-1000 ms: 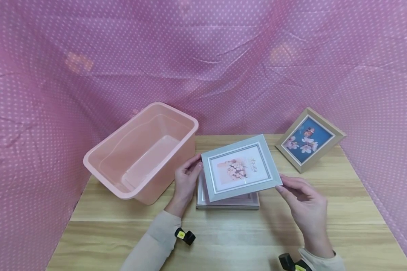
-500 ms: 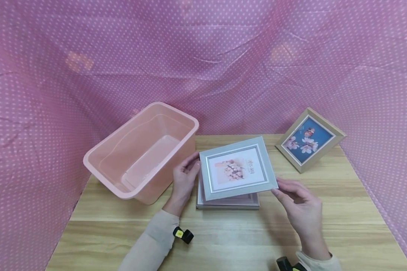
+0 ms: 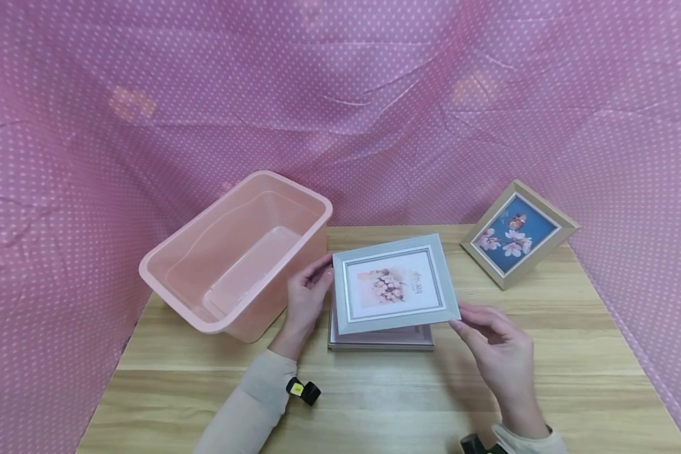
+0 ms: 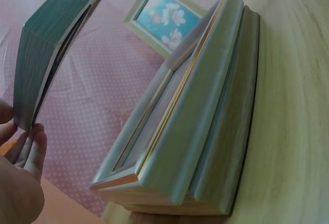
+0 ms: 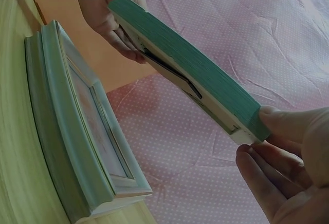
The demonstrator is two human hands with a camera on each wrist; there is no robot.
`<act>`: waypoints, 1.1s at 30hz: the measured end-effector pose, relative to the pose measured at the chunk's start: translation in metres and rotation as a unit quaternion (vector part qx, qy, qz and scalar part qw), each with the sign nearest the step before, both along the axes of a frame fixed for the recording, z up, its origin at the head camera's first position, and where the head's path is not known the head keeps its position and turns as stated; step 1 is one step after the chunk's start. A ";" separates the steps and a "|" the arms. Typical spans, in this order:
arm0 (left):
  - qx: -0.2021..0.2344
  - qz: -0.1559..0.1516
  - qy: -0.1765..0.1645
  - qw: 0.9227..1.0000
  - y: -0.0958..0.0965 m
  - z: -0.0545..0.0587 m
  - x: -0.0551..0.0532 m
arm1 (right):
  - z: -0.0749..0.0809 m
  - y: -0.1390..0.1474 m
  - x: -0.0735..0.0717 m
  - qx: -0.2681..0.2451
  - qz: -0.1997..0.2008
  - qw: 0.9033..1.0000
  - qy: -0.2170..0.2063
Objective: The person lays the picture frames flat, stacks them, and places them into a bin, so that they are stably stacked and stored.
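Note:
A pale grey-green picture frame (image 3: pixel 394 287) with a flower print and silver inner border is held above a stack of frames (image 3: pixel 380 339). My left hand (image 3: pixel 306 302) pinches its left edge between thumb and fingers. At its lower right corner, my right hand (image 3: pixel 499 350) pinches it the same way. The right wrist view shows a dark strip on the underside of the held frame (image 5: pixel 190 59). Below it, at least two frames (image 4: pixel 200 116) lie flat on one another, apart from the held one. The held frame covers most of their tops in the head view.
A pink plastic bin (image 3: pixel 235 255) stands at the left, with no objects visible inside. At the back right a beige picture frame (image 3: pixel 516 233) with a blue flower picture stands propped up. Pink dotted cloth (image 3: pixel 340 113) hangs around the wooden table (image 3: pixel 386 403).
The held frame has shifted slightly left and down, and turned a little flatter, with both hands moving along with it. The stack, bin and standing frame have stayed put.

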State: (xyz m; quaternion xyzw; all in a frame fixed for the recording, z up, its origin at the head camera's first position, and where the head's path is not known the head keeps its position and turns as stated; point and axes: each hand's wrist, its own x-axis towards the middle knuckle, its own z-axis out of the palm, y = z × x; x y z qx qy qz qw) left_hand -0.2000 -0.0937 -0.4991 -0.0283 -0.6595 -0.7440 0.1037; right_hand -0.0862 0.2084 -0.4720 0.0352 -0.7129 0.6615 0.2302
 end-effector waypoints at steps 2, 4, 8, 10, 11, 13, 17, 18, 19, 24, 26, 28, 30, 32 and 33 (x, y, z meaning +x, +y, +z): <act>-0.003 -0.001 -0.003 1.000 0.000 0.001 -0.001 | 0.000 -0.002 0.001 0.003 -0.005 1.000 -0.012; -0.006 -0.002 -0.007 1.000 -0.001 0.002 -0.001 | 0.000 -0.003 0.003 0.003 -0.009 1.000 -0.021; -0.015 -0.004 -0.007 1.000 -0.001 0.003 -0.002 | -0.001 -0.006 0.005 0.007 -0.016 0.999 -0.035; -0.017 -0.005 -0.004 1.000 -0.001 0.004 -0.001 | -0.003 -0.007 0.006 0.015 -0.020 0.999 -0.038; -0.020 -0.004 -0.002 1.000 -0.002 0.004 -0.002 | -0.004 -0.008 0.006 0.015 -0.020 0.999 -0.040; -0.021 -0.004 -0.001 1.000 -0.002 0.004 -0.002 | -0.006 -0.008 0.006 0.014 -0.020 0.999 -0.041; -0.027 -0.003 -0.004 1.000 -0.003 0.004 -0.002 | -0.010 -0.011 0.007 0.012 -0.018 0.999 -0.040; -0.030 -0.003 -0.005 1.000 -0.004 0.004 -0.002 | -0.011 -0.012 0.008 0.013 -0.019 0.999 -0.041; -0.033 -0.003 -0.005 0.999 -0.004 0.004 -0.003 | -0.011 -0.012 0.007 0.015 -0.021 0.999 -0.043; -0.048 -0.005 -0.004 0.999 -0.005 0.004 -0.004 | -0.014 -0.017 0.008 0.021 -0.035 0.998 -0.053; -0.057 -0.005 -0.003 0.998 -0.006 0.004 -0.005 | -0.015 -0.019 0.008 0.016 -0.037 0.997 -0.060; -0.067 -0.006 -0.004 0.998 -0.006 0.003 -0.005 | -0.016 -0.021 0.008 0.008 -0.039 0.997 -0.069; -0.076 -0.005 -0.006 0.997 -0.007 0.003 -0.005 | -0.018 -0.023 0.008 0.006 -0.043 0.996 -0.080; -0.087 -0.004 -0.013 0.996 -0.008 0.002 -0.005 | -0.020 -0.024 0.009 0.008 -0.048 0.995 -0.089; -0.091 -0.004 -0.018 0.996 -0.008 0.001 -0.005 | -0.021 -0.025 0.009 0.008 -0.049 0.994 -0.093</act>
